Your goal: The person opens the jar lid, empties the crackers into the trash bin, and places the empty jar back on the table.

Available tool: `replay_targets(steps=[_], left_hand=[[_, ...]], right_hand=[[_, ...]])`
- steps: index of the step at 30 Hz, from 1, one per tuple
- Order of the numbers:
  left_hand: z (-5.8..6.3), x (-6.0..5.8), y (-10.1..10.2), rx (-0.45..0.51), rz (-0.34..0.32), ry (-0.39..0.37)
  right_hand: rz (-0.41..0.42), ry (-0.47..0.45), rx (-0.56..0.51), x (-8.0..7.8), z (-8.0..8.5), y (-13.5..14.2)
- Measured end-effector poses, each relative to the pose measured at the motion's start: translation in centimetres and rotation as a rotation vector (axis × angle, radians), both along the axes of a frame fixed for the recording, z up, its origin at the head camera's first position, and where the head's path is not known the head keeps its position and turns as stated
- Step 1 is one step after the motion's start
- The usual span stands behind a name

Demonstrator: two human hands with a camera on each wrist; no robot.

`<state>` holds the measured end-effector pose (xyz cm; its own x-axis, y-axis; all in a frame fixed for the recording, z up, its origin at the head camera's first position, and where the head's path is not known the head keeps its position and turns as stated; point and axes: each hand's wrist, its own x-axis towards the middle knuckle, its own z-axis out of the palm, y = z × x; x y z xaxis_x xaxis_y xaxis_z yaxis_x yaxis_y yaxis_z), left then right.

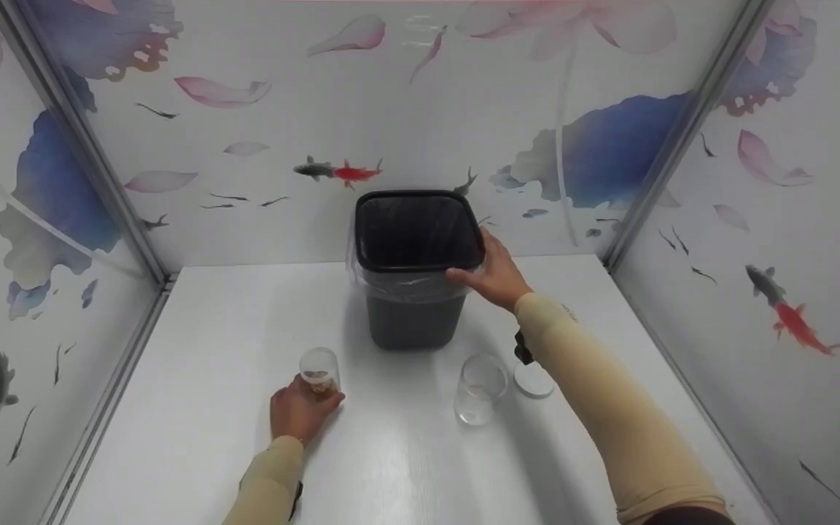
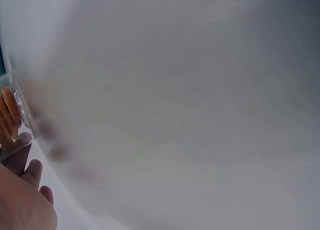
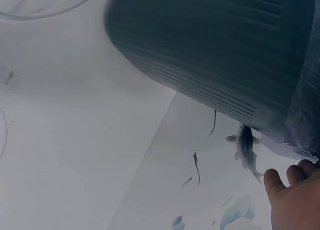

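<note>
In the head view my left hand (image 1: pixel 302 410) grips a small clear jar (image 1: pixel 320 364) upright on the white table. Brown-orange stick-like pieces (image 2: pixel 9 109) show inside it at the left edge of the left wrist view. My right hand (image 1: pixel 494 273) holds the upper right corner of a dark grey trash can (image 1: pixel 416 321), thumb across its front and fingers along the side. A clear plastic bag (image 1: pixel 413 288) lines the can and hangs over below its black rim (image 1: pixel 420 268). In the right wrist view the fingertips (image 3: pixel 272 180) are right at the bag's edge.
A clear glass jar (image 1: pixel 480 394) stands on the table (image 1: pixel 391 467) in front of the can, to the right. Close beside it lies a round white lid (image 1: pixel 534 380), partly under my right forearm. Printed panels (image 1: pixel 245 146) wall the table at the back and sides.
</note>
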<state>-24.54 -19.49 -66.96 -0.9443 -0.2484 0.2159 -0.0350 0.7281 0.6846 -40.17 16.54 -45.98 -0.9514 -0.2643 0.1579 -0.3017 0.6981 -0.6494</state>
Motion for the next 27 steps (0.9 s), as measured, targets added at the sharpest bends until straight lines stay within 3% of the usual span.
replay_targets(steps=[12,20,23,27], left_hand=[[0.3,0.2,0.2,-0.003,-0.013,0.013],[0.1,0.3,0.2,-0.004,-0.020,-0.010],[0.2,0.3,0.2,-0.006,-0.023,-0.001],[0.2,0.2,0.1,-0.013,-0.022,0.003]], right_hand=[[0.017,0.021,-0.058,-0.2,-0.4,0.0],[-0.052,0.027,-0.115,1.4,-1.0,-0.3],[-0.115,0.136,-0.169,2.7,-1.2,-0.6],[-0.151,0.447,-0.287,4.9,-1.4,-1.6]])
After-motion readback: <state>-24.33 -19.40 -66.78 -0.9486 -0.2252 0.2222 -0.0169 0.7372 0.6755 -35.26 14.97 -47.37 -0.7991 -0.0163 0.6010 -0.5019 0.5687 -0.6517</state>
